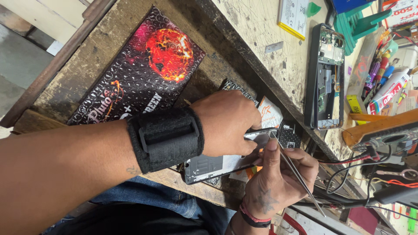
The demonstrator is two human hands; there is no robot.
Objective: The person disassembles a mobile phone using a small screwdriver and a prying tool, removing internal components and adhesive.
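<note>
Scratched wooden workbench; black bubble-wrap pouch at its edge. Left hand, black wrist strap, clamped over phone display panel near bench edge. Right hand pinches metal tweezers, tips at panel's end.

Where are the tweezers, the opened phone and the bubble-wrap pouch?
tweezers [300, 178], head view, mid shaft.
opened phone [325, 78], head view, middle of its exposed inside.
bubble-wrap pouch [139, 74], head view, centre of its printed face.

A worn wooden bench ran diagonally across the frame; a scratched pale worktop lay upper centre, grey floor far left.
</note>
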